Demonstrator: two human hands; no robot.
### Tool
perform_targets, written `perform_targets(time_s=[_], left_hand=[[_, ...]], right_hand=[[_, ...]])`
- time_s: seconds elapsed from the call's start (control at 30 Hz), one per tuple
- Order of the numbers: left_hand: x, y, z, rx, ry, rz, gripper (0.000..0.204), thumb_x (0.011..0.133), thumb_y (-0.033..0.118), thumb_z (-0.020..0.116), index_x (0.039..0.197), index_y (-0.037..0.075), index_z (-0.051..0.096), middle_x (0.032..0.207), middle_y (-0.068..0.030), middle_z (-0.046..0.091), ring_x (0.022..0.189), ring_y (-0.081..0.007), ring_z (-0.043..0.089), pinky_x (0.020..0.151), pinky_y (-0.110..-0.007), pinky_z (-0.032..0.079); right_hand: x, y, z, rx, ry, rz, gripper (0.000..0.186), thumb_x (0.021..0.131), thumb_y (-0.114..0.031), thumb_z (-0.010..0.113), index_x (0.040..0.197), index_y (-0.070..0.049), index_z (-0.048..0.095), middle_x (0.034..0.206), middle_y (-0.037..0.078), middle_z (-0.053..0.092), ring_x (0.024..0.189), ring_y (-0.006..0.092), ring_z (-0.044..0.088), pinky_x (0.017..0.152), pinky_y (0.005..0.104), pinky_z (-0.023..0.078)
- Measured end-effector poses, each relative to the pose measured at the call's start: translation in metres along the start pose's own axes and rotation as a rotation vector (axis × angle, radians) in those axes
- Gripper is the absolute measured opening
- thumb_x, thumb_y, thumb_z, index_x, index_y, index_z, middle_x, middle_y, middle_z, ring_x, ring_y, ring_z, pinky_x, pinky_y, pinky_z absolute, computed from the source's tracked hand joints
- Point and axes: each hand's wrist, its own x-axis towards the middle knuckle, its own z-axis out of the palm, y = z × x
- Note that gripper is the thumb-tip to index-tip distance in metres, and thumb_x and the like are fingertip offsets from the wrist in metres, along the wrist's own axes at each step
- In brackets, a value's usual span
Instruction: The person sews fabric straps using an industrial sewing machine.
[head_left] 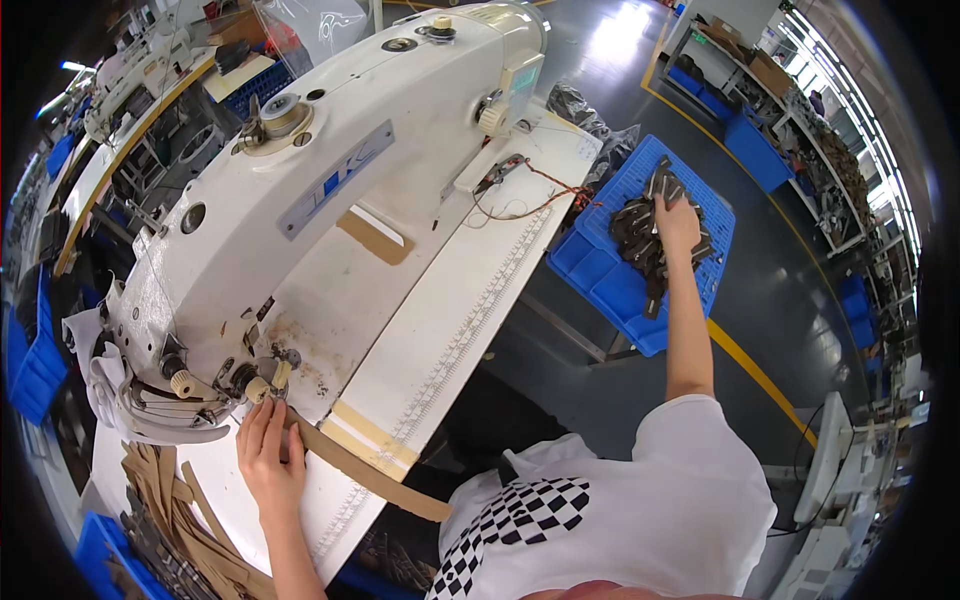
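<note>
My left hand [270,455] is at the needle end of a large white sewing machine [260,190]. Its fingers are closed on the end of a tan fabric strap [370,475], close beside the presser area [275,378]. The strap curves right across the white table and hangs past its front edge by my shirt. Out to the right, my right hand [678,225] reaches into a blue plastic basket [722,215]. Its fingers close on a piece in a tangled pile of dark brown strap pieces [637,232]; the exact piece is partly hidden.
More tan straps [165,480] lie at the table's left, above a blue bin [105,545] of dark pieces. A ruler scale [470,315] runs along the white tabletop [430,330]. Red-brown wires [545,180] lie at its right end. Shelves with blue bins [755,150] stand across the aisle.
</note>
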Motion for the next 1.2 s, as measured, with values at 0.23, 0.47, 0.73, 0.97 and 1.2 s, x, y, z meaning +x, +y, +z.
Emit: perform_targets(time_s=[0.23,0.47,0.73,0.97,1.2], left_hand=[[-0.001,-0.003,-0.003,0.062,0.020,0.005,0.031,0.079,0.001,0.066,0.110,-0.002,0.067,0.115,-0.0174,0.065,0.111,-0.0351,0.059,0.097,-0.044,0.046],[0.004,0.021,-0.012,-0.006,0.131,0.187,0.029,0.073,-0.004,0.068,0.101,-0.001,0.069,0.107,-0.0140,0.067,0.101,-0.0312,0.063,0.087,-0.040,0.051],[0.057,0.130,0.029,-1.485,-0.460,-0.669,0.039,0.098,0.026,0.056,0.121,-0.006,0.058,0.109,-0.0126,0.067,0.099,-0.0224,0.066,0.088,-0.031,0.052],[0.053,0.117,0.060,-1.718,-0.613,-1.045,0.020,0.099,0.011,0.046,0.107,-0.005,0.056,0.103,-0.0144,0.066,0.092,-0.0209,0.069,0.080,-0.031,0.058],[0.013,0.121,0.017,-2.021,-0.543,-1.211,0.029,0.102,0.009,0.037,0.125,-0.005,0.047,0.116,-0.0192,0.061,0.114,-0.0285,0.061,0.096,-0.035,0.051]], right_hand=[[0.028,0.021,0.015,0.000,-0.167,0.039,0.030,0.080,-0.031,0.065,0.096,-0.007,0.071,0.104,0.020,0.069,0.100,0.0366,0.066,0.085,0.0472,0.052],[0.040,0.023,-0.039,0.383,0.387,-0.394,0.021,0.093,-0.020,0.055,0.085,-0.002,0.063,0.090,0.018,0.067,0.078,0.0347,0.065,0.070,0.0386,0.051],[-0.187,-0.148,-0.180,0.680,0.022,-1.839,0.015,0.064,-0.004,0.067,0.075,-0.004,0.056,0.090,0.014,0.064,0.076,0.0261,0.064,0.063,0.0331,0.053],[-0.231,-0.202,-0.148,0.927,-0.864,-1.851,0.014,0.083,-0.014,0.066,0.093,-0.004,0.067,0.094,0.011,0.069,0.083,0.0281,0.067,0.071,0.0353,0.054],[-0.247,-0.248,-0.086,0.659,-0.605,-2.139,0.055,0.078,-0.001,0.060,0.133,-0.003,0.050,0.139,0.015,0.050,0.131,0.0290,0.045,0.106,0.0385,0.043]])
